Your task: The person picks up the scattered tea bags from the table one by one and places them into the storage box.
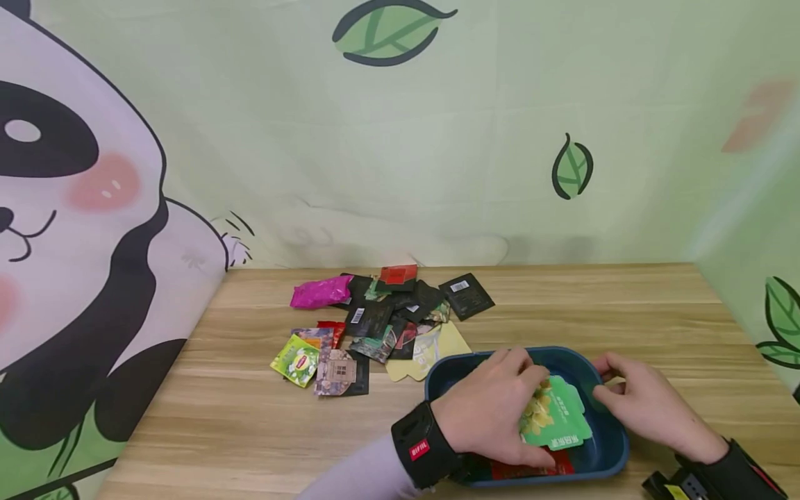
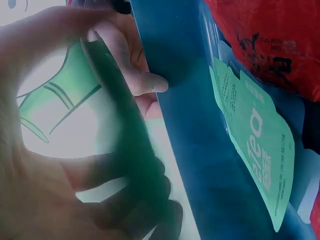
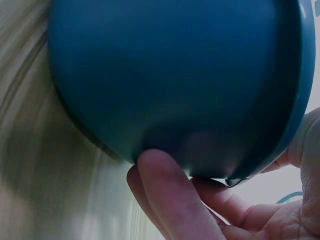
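Observation:
My left hand (image 1: 490, 406) is over the blue plastic basin (image 1: 615, 455) and grips a green tea packet (image 1: 565, 415) with yellow flowers. In the left wrist view that packet (image 2: 122, 110) is blurred and nearly edge-on between thumb and fingers. Below it, inside the basin, lie another green packet (image 2: 260, 145) printed "eTea" and a crinkled red packet (image 2: 275, 45). My right hand (image 1: 653, 403) pinches the basin's right rim, thumb at the inner side. In the right wrist view its fingers (image 3: 172, 195) press the outer wall.
Left of the basin, loose packets are spread on the wooden table (image 1: 250, 444): several black ones (image 1: 467, 296), a magenta one (image 1: 321, 292), a yellow-green Lipton one (image 1: 296, 361) and pale yellow ones (image 1: 431, 349). A printed cloth backdrop (image 1: 437, 160) rises behind the table.

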Tool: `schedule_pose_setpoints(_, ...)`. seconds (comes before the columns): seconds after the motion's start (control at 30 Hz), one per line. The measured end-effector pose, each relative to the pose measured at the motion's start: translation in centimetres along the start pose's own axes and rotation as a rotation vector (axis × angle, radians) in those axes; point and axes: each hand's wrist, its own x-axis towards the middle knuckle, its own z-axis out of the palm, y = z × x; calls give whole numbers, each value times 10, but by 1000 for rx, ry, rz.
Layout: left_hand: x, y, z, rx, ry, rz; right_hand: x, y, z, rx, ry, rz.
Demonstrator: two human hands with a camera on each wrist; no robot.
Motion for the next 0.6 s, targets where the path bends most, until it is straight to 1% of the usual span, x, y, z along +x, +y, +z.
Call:
schedule_pose_setpoints(0.23,-4,-1,-4,-20,10,5,1,0,0,8,-12,10)
schedule_pose_setpoints(0.4,-6,-3,-7,4,30,12,1,0,-1,5,-26,16)
schedule_pose_setpoints(0.5,-7,-6,-9,23,42,-7,0,0,-1,0,-24,15)
schedule_pose_setpoints(0.6,-10,-14,-14,32,57,-47,0,-1,-1,-8,-17,18)
